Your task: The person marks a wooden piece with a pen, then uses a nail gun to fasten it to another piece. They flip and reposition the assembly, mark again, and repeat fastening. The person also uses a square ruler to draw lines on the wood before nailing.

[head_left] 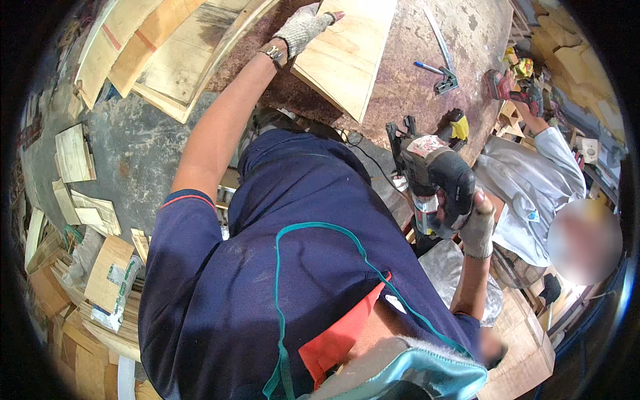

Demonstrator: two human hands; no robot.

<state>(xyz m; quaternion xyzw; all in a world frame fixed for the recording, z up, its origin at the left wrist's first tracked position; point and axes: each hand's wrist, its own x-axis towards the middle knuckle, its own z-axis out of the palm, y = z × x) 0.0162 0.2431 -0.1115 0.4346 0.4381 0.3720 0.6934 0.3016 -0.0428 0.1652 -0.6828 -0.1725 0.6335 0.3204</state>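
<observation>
One gloved left hand (pixel 299 33) lies on the edge of stacked plywood panels (pixel 350 59) atop a worn brown bench (pixel 410 73) — whether its fingers grip or merely rest cannot be told — while the gloved right hand (pixel 477 230) is closed around a black-and-grey power tool (pixel 455 183) near the bench's front edge. Between the hands, the panels reach toward that same edge, and uneven pressure there could make them slip or tip. A dark cable (pixel 375 162) trails close to the worker's navy shirt (pixel 300 193) and could snag as the tool is moved; the loose teal cord (pixel 278 280) across the chest might catch if it swung near moving parts. With a grey-clad co-worker (pixel 533 170) close at right, a careless swing could also end in a knock. Labels are present but yield little: a pale sticker with red marks (pixel 430 143) on the tool and green-printed plastic wrapping (pixel 119 293) at lower left both carry print too small to read.
</observation>
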